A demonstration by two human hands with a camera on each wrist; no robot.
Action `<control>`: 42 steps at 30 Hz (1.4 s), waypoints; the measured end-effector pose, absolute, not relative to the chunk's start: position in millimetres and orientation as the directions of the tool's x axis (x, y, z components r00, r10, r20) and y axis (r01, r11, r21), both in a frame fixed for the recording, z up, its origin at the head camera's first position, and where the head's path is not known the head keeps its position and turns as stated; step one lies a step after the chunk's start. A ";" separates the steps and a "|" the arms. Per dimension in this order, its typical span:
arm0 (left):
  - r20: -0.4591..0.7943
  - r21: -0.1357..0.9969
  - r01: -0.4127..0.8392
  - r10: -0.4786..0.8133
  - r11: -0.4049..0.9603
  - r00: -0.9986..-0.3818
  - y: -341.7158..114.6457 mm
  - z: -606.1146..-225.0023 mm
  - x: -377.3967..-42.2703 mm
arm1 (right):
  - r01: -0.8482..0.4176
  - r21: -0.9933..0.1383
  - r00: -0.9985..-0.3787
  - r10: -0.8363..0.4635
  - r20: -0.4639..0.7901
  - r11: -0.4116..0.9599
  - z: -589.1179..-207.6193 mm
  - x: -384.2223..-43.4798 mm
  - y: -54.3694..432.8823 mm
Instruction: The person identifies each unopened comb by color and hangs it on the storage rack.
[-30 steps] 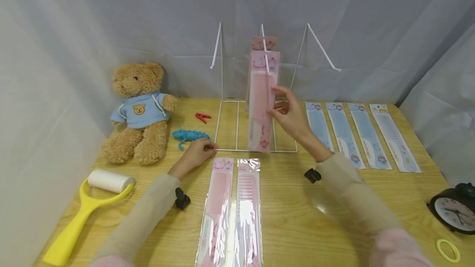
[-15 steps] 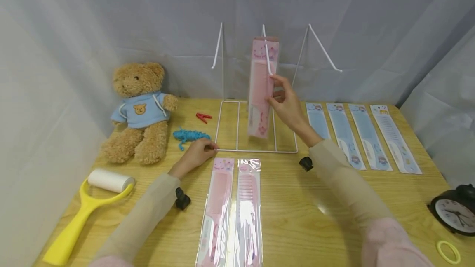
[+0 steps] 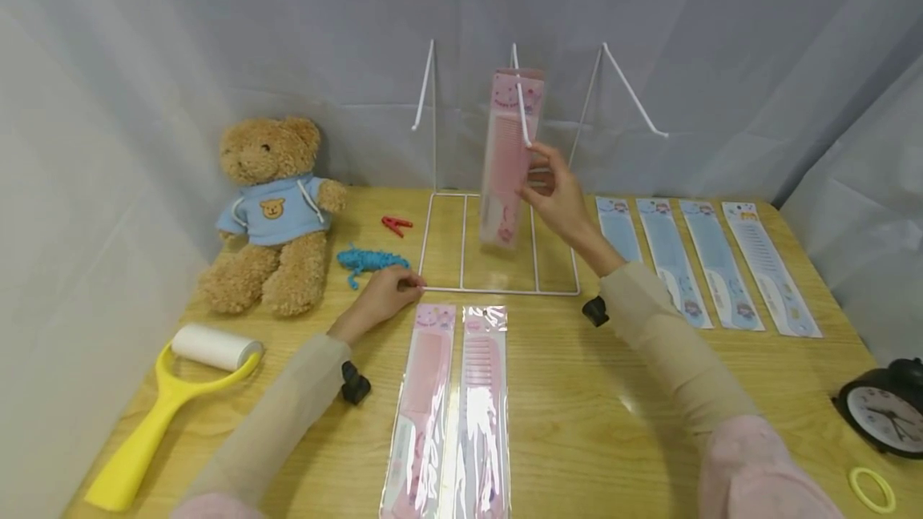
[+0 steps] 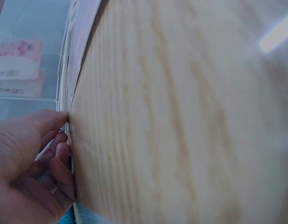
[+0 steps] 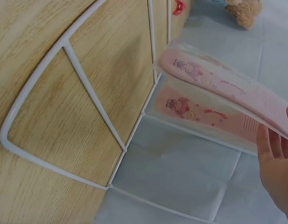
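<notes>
My right hand pinches the right edge of a packaged pink comb, upright at the middle prong of a white wire rack. The prong's tip passes in front of the pack's card. Behind it hangs a second packaged pink comb, mostly hidden in the head view; the right wrist view shows the two packs slightly apart at their lower ends. At the rack's front left corner, my left hand pinches the base wire between thumb and fingers.
Two packaged pink combs lie before the rack. Several packaged blue combs lie right of it. Around stand a teddy bear, a lint roller, blue cord, a red clip, an alarm clock and a yellow ring.
My right hand has lifted the packaged pink comb and moved it back along the middle prong, closer to the pack behind. The left hand stays at the rack's corner.
</notes>
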State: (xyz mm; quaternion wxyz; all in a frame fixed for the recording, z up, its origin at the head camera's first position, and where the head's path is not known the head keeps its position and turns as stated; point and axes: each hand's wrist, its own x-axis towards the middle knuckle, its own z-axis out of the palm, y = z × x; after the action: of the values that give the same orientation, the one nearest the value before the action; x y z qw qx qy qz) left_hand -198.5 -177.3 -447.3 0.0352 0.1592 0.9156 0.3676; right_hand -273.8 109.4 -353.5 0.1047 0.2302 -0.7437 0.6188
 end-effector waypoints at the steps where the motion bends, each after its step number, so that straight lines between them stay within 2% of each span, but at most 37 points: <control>1: 0.052 0.684 0.267 0.319 0.679 -0.946 -177.3 -447.0 -198.3 | -0.470 -0.874 -0.872 -0.220 0.438 0.124 -353.9 -274.2 109.8; 12: 0.057 0.675 0.271 0.318 0.686 -0.946 -177.8 -446.8 -198.3 | -0.429 -0.896 -0.888 -0.237 0.394 0.114 -355.8 -276.8 114.2; 27: 0.069 0.667 0.278 0.314 0.692 -0.947 -177.7 -448.0 -199.0 | -0.402 -0.887 -0.911 -0.194 0.363 0.228 -359.2 -277.8 124.4; 35: 0.061 0.672 0.274 0.317 0.688 -0.946 -177.0 -448.2 -199.6 | -0.410 -0.894 -0.908 -0.177 0.380 0.183 -362.7 -269.7 129.4; 42: 0.058 0.673 0.271 0.317 0.688 -0.947 -178.0 -448.2 -199.2 | -0.373 -0.911 -0.923 -0.174 0.344 0.178 -365.3 -253.9 134.7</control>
State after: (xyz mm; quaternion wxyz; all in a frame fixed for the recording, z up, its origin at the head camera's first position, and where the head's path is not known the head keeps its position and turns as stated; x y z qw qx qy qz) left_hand -199.2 -178.0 -448.2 0.0315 0.1600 0.9181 0.3612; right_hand -253.9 134.7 -365.3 0.0807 0.1791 -0.7633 0.6154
